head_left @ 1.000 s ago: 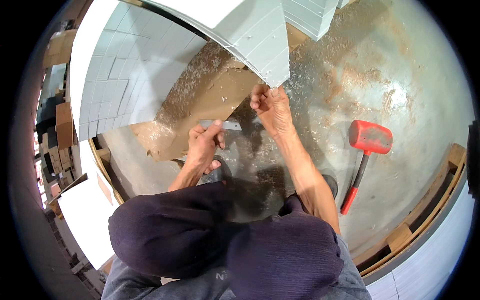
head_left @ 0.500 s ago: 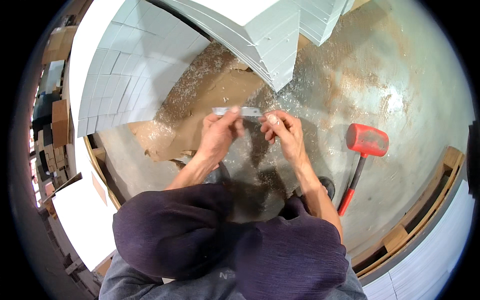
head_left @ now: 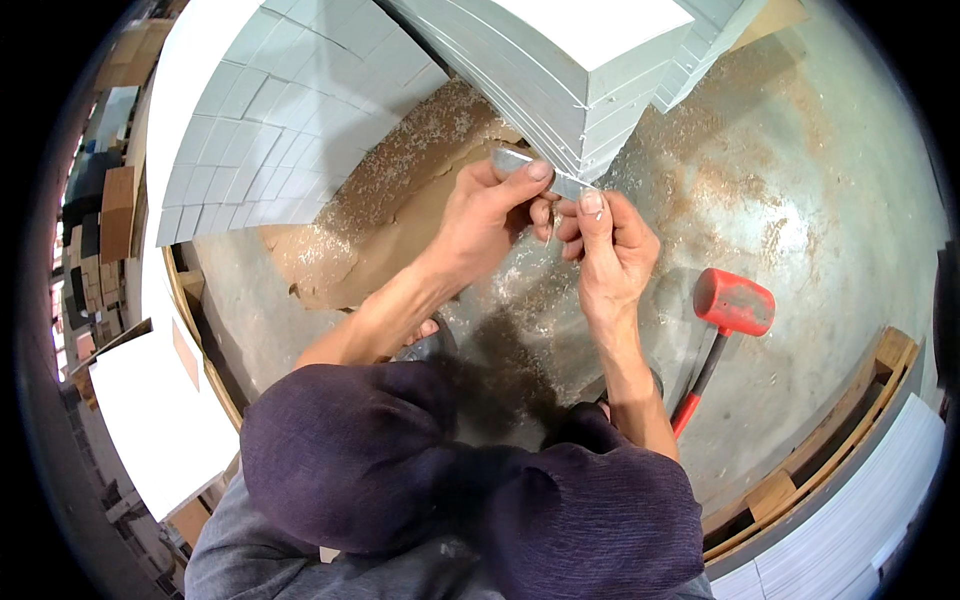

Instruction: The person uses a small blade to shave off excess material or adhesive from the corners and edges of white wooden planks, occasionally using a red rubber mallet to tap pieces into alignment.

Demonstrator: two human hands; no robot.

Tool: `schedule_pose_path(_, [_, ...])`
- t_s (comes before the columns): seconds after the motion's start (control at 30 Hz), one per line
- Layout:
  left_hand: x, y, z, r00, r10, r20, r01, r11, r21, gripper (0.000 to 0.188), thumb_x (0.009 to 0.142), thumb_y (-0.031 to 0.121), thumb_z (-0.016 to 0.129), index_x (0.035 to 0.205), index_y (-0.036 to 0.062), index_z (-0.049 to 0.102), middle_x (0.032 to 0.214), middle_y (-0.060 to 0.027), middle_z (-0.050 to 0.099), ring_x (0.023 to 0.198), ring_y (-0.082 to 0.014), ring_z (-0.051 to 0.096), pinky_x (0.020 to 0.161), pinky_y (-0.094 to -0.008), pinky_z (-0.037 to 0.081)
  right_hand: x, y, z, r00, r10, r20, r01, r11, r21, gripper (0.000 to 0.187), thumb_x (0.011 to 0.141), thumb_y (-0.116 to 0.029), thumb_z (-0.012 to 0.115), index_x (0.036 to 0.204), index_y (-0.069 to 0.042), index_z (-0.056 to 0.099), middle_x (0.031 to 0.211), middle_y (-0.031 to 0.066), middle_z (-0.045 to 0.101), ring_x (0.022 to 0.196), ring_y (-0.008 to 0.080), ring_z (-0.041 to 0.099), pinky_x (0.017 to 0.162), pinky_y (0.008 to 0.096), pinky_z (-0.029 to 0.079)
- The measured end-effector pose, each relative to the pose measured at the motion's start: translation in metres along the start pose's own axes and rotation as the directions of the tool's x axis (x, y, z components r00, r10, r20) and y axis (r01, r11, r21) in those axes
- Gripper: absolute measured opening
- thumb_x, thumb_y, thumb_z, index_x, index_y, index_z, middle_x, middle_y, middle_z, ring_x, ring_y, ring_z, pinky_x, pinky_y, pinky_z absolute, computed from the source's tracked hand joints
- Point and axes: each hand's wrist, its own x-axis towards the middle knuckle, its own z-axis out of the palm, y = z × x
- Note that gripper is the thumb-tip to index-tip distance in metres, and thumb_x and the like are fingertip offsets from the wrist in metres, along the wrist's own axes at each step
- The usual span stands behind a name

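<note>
A flat grey metal strip (head_left: 508, 159), blade-like, is pinched between thumb and fingers of my left hand (head_left: 480, 215). It slants down toward my right hand (head_left: 615, 250), whose thumb and fingertips are pressed together at its far end. A thin white sliver shows between the hands; I cannot make out whether my right fingers hold that or the strip itself. Just beyond both hands stands the near corner of a tall stack of pale grey-white sheets (head_left: 545, 75), with small white shreds along its edges.
On the floor to the right lies a red-headed mallet (head_left: 735, 302) with a black and red handle. Another pale stack (head_left: 260, 120) rises at the left. Torn brown paper (head_left: 385, 240) and white scraps cover the floor between. A wooden pallet (head_left: 820, 450) bearing sheets is at the lower right.
Both hands have moved up and right, closer to the stack's corner. The metal strip has turned from level to slanting, and my right hand has closed in on its end.
</note>
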Motion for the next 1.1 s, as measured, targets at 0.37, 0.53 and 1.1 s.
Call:
schedule_pose_path(0.37, [-0.02,-0.053,-0.01,0.983,-0.025,-0.185,0.041,0.996,0.085,0.024,0.099,0.02,0.066,0.094,-0.0032,0.07,0.075,-0.008,0.067,0.063,-0.0172,0.063,0.059,-0.0313,0.05,-0.002,0.057,-0.026,0.98,0.193,0.056,-0.2,0.965,0.168,0.035,0.103,-0.031,0.062,0.084,-0.002,0.067,0.065,-0.0026,0.054,0.055,0.0045,0.044,0.049,0.0218,0.034])
schedule_pose_path(0.53, [-0.007,-0.033,-0.004,0.988,0.121,-0.091,-0.108,0.985,0.131,0.026,0.099,0.023,0.066,0.095,-0.0021,0.071,0.089,-0.0133,0.074,0.066,-0.0178,0.063,0.06,-0.0332,0.051,0.03,0.029,-0.026,0.985,0.097,0.139,-0.1,0.995,0.012,0.038,0.102,-0.036,0.061,0.082,-0.004,0.066,0.061,-0.0038,0.05,0.056,0.0055,0.042,0.05,0.0246,0.032])
schedule_pose_path(1.1, [-0.041,-0.036,-0.032,0.974,-0.01,-0.226,0.051,0.983,0.176,0.026,0.097,0.022,0.068,0.099,-0.0037,0.068,0.078,-0.0111,0.069,0.057,-0.0181,0.061,0.056,-0.031,0.05,0.027,-0.03,-0.007,0.764,-0.621,0.176,0.552,0.488,-0.676,0.035,0.076,-0.03,0.087,0.074,-0.005,0.062,0.066,0.0073,0.065,0.054,0.0255,0.062,0.05,0.0359,0.047])
